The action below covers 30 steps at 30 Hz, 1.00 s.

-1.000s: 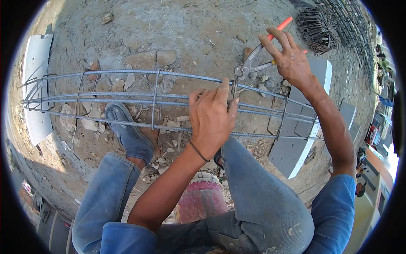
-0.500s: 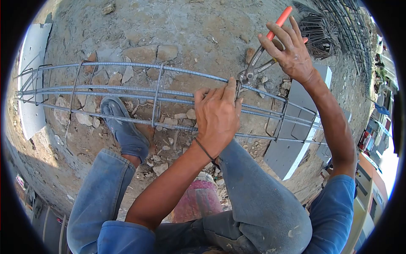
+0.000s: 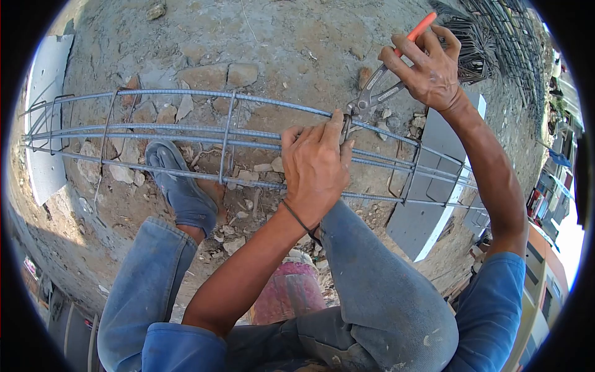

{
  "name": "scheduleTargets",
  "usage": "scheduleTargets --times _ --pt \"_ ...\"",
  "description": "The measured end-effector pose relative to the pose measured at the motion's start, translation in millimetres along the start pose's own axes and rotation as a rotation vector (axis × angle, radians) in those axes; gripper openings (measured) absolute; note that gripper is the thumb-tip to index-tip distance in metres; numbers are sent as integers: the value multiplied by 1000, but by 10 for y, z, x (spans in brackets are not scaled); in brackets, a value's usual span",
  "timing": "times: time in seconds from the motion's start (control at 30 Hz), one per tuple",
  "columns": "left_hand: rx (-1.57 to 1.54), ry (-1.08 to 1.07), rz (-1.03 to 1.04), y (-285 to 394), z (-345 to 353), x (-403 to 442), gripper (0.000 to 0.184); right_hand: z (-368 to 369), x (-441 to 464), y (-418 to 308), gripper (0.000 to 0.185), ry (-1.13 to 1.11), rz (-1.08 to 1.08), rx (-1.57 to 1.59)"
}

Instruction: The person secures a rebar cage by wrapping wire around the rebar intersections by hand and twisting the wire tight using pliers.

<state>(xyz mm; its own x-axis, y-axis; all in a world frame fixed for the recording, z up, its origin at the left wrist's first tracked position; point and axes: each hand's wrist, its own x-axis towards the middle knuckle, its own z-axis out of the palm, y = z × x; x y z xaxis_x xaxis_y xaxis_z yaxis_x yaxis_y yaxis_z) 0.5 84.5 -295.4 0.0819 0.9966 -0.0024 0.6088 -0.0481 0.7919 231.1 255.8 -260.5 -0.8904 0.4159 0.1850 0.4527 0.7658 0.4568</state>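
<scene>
From the head camera, our left hand (image 3: 316, 162) is clamped on the rebar cage (image 3: 227, 131), a fingertip at its far bar; our right hand (image 3: 432, 74), apart from it, grips the orange-handled pincers (image 3: 365, 100), their head at that bar. The cage spans from the left board's (image 3: 40, 177) outer edge past the right board's (image 3: 410, 226) outer edge.

The rebar cage (image 3: 186, 92) is dull, ribbed metal, the pincers (image 3: 364, 104) smoother metal — their grip (image 3: 423, 25) plastic-looking, the jeans (image 3: 384, 273) matt denim, the ground (image 3: 297, 37) rough.
</scene>
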Motion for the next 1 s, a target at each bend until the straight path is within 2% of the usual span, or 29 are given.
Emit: scheduleTargets --times 0.07,0.13,0.17,0.23,0.3,0.37,0.4,0.43,0.5,0.63,0.7,0.8,0.9,1.0 --pt "-16 12 -2 -29 2 3 51 -74 93 9 28 49 -9 4" --pt "-34 17 -2 -38 -9 -12 52 -261 244 56 20 -92 -105 86" --pt "-32 12 -11 -36 -15 -1 52 -345 354 63 20 -93 -106 84" --pt "-30 2 -16 -35 -29 -1 52 -477 525 39 17 -1027 128 245" --pt "-37 -10 -18 -43 -40 -12 53 -393 409 95 18 -947 87 361" --pt "-33 -10 -9 -65 -36 -11 53 -272 398 149 24 -1134 75 646" --pt "-27 -19 -8 -71 -34 -20 54 -228 408 141 28 -1222 106 694" --pt "-29 -18 -9 -75 -32 -16 54 -187 326 112 28 -1223 106 693" --pt "-38 -8 -21 -71 -22 -16 54 -139 119 39 28 -1057 217 826" --pt "-45 9 -13 -62 -4 -27 54 -115 -1 -45 27 -1131 339 826" --pt "-40 16 -15 -70 -13 -28 54 -48 -149 -115 26 -953 360 851" --pt "-34 11 -18 -77 -4 -30 56 -12 -176 -196 25 -1070 455 885" --pt "-44 13 -19 -74 -22 -25 56 -92 -153 -204 25 -1068 503 866" --pt "-69 48 9 -95 1 -46 55 -176 -132 -151 25 -1050 449 811"
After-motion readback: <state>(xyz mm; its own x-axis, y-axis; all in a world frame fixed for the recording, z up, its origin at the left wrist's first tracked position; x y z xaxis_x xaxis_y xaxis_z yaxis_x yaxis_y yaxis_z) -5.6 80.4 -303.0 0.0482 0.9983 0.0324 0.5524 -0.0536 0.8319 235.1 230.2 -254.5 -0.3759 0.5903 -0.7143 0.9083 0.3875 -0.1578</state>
